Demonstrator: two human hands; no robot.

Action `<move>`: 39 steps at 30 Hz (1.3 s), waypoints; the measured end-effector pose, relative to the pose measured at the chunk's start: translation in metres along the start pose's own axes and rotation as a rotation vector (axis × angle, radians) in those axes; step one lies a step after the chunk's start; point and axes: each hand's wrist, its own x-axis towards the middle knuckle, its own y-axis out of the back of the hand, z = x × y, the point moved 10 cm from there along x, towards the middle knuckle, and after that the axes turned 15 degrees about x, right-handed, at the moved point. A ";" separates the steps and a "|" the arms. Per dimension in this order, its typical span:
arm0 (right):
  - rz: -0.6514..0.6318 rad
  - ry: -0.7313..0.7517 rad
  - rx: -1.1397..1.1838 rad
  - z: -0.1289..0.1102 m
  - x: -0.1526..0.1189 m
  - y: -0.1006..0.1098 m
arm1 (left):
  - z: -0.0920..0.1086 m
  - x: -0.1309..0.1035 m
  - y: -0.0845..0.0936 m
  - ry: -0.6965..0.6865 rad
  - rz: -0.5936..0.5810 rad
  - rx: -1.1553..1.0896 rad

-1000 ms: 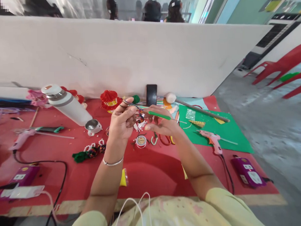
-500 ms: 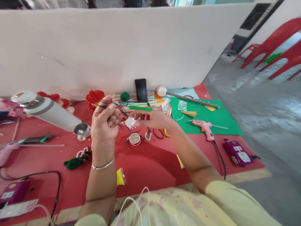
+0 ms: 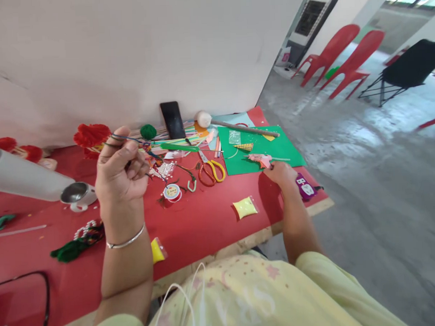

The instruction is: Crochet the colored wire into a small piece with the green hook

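Note:
Raised over the table, my left hand (image 3: 123,168) is closed, with dark multicoloured thread (image 3: 129,139) pinched between thumb and fingers. The thread trails right toward a pile of small white beads (image 3: 166,169). At the right, my right hand (image 3: 282,174) wraps round the handle of a pink glue gun (image 3: 260,160), whose nozzle points left over the green sheet (image 3: 235,166). A clear glue stick (image 3: 282,159) sticks out of its back. Between the hands lie scissors (image 3: 218,170) with red and yellow handles, a thread spool (image 3: 173,191) and a green-handled tool (image 3: 179,147).
A phone (image 3: 173,119) leans on the white partition (image 3: 128,56). A white flask (image 3: 25,174), metal cup (image 3: 78,194) and red fluffy flowers (image 3: 91,135) stand left. Yellow packets (image 3: 245,207) lie near the front edge. A purple box (image 3: 306,187) sits beyond my right hand.
My right hand has moved from beside the beads to the right and closed on the glue gun's handle. The view has turned right. My left hand still pinches the thread.

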 end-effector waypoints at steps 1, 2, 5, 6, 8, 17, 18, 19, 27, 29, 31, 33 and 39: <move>0.007 -0.001 0.035 0.002 0.003 -0.001 | 0.000 0.000 -0.002 -0.008 -0.007 0.006; 0.011 0.003 0.077 0.001 0.005 -0.002 | 0.001 -0.001 -0.002 -0.015 -0.010 0.011; -0.016 0.024 0.242 -0.005 0.004 -0.001 | 0.002 -0.001 -0.002 -0.032 -0.012 0.022; -0.029 0.033 0.300 -0.006 0.002 0.002 | 0.002 -0.001 -0.002 -0.035 -0.016 0.024; -0.041 0.054 0.446 -0.006 -0.002 0.013 | 0.002 0.001 0.000 -0.035 -0.020 0.022; -0.081 0.025 1.102 0.001 -0.025 0.049 | 0.003 -0.002 0.006 0.011 0.045 0.023; -0.079 0.041 1.123 0.000 -0.027 0.049 | 0.004 -0.003 0.005 0.016 0.053 0.020; -0.061 0.081 1.120 -0.003 -0.031 0.052 | 0.004 -0.003 0.005 0.018 0.055 0.017; 0.338 0.567 0.248 -0.007 -0.078 0.053 | 0.008 -0.005 -0.001 -0.024 -0.004 0.038; 0.313 0.557 0.136 0.006 -0.084 0.034 | 0.009 -0.005 -0.001 -0.024 -0.008 0.045; 0.331 0.506 0.007 0.021 -0.086 0.021 | 0.008 -0.006 -0.001 -0.016 -0.005 0.045; 0.369 0.425 -0.080 0.034 -0.087 0.014 | 0.007 -0.006 -0.001 -0.008 0.010 0.039; 0.382 0.328 -0.174 0.042 -0.086 0.002 | 0.002 -0.007 -0.002 0.019 0.017 0.032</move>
